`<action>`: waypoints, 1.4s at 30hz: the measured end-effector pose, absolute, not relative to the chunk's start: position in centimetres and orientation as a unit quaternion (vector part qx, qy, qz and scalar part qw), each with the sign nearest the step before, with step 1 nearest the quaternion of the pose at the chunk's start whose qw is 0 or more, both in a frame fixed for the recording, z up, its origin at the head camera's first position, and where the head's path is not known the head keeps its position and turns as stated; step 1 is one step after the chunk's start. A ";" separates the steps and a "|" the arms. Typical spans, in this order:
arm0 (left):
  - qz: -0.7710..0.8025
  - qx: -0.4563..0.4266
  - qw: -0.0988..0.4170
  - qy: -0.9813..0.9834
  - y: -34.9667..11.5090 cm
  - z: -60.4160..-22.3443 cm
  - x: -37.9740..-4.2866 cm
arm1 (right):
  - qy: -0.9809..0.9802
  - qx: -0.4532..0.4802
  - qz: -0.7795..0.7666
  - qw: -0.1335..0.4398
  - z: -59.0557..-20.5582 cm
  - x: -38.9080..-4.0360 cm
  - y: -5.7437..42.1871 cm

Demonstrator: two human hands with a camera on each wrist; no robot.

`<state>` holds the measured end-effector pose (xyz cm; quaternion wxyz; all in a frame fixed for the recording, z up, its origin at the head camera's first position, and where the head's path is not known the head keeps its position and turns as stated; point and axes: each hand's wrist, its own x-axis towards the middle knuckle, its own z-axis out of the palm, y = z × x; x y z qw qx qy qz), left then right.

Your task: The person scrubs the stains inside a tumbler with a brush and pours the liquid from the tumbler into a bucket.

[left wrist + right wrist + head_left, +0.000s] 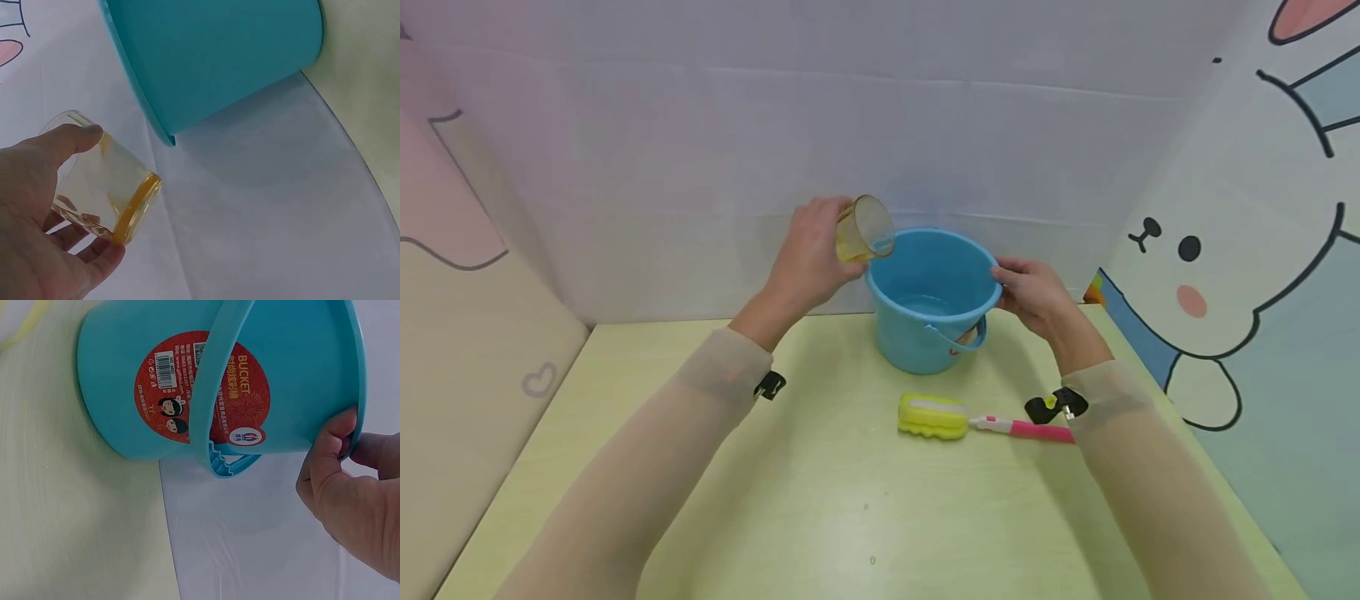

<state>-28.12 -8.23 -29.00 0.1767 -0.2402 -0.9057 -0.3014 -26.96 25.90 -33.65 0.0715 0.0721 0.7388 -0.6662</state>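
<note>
In the head view my left hand (812,250) grips a clear amber-tinted glass cup (867,228), tilted with its mouth toward the bucket. The left wrist view shows thumb and fingers wrapped round the cup (103,181), whose thick base is amber. A blue plastic bucket (917,333) stands upright on the table, just right of the cup, with what looks like a little water at its bottom. My right hand (1037,296) pinches the bucket's right rim. On the bucket's side, a round red label (181,387) sits behind the lowered handle (209,381).
In front of the bucket lies a brush with a yellow sponge head (932,417) and a pink-and-white handle (1030,430), partly hidden by the right wrist. Small drops dot the pale table (820,517). A white sheet (715,167) hangs behind the bucket.
</note>
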 end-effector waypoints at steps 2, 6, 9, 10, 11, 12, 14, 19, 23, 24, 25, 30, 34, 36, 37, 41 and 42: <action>-0.294 -0.240 0.177 -0.908 -8.1 -28.9 -28.2 | 0.738 0.072 -0.667 0.071 -33.7 -27.0 25.9; -0.266 -0.242 0.181 -0.915 -7.7 -28.7 -28.5 | 0.737 0.072 -0.668 0.071 -33.8 -27.0 25.9; -0.247 -0.245 0.184 -0.919 -7.4 -28.5 -28.7 | 0.737 0.072 -0.668 0.072 -33.7 -26.9 25.9; -0.242 -0.246 0.184 -0.920 -7.3 -28.5 -28.8 | 0.737 0.073 -0.668 0.071 -33.7 -26.9 25.9; -0.238 -0.247 0.185 -0.921 -7.2 -28.4 -28.8 | 0.738 0.073 -0.667 0.071 -33.7 -26.8 25.8; -0.234 -0.247 0.186 -0.922 -7.1 -28.4 -28.9 | 0.738 0.072 -0.667 0.072 -33.7 -26.8 25.8; -0.228 -0.249 0.189 -0.922 -7.0 -28.4 -29.0 | 0.739 0.072 -0.666 0.072 -33.7 -26.9 25.8; -0.206 -0.257 0.199 -0.923 -6.8 -28.5 -29.2 | 0.739 0.073 -0.665 0.073 -33.7 -27.0 25.6; -0.187 -0.265 0.206 -0.923 -6.6 -28.5 -29.4 | 0.739 0.072 -0.666 0.072 -33.7 -27.1 25.5; -0.182 -0.266 0.207 -0.924 -6.5 -28.5 -29.4 | 0.739 0.072 -0.666 0.073 -33.7 -27.1 25.4; -0.177 -0.267 0.208 -0.924 -6.5 -28.5 -29.4 | 0.739 0.072 -0.666 0.073 -33.7 -27.1 25.4; -0.159 -0.270 0.214 -0.925 -6.1 -28.4 -29.4 | 0.740 0.073 -0.665 0.072 -33.7 -27.1 25.3; -0.146 -0.274 0.220 -0.925 -5.9 -28.4 -29.4 | 0.737 0.072 -0.668 0.073 -33.6 -27.1 25.3; -0.142 -0.276 0.223 -0.924 -5.8 -28.4 -29.4 | 0.735 0.071 -0.670 0.073 -33.6 -27.0 25.2; -0.141 -0.277 0.223 -0.924 -5.8 -28.4 -29.5 | 0.734 0.071 -0.671 0.073 -33.6 -27.0 25.2; -0.136 -0.281 0.224 -0.923 -5.7 -28.5 -29.4 | 0.732 0.071 -0.673 0.073 -33.6 -27.0 25.1; -0.134 -0.282 0.224 -0.923 -5.6 -28.5 -29.4 | 0.732 0.072 -0.674 0.073 -33.6 -27.0 25.1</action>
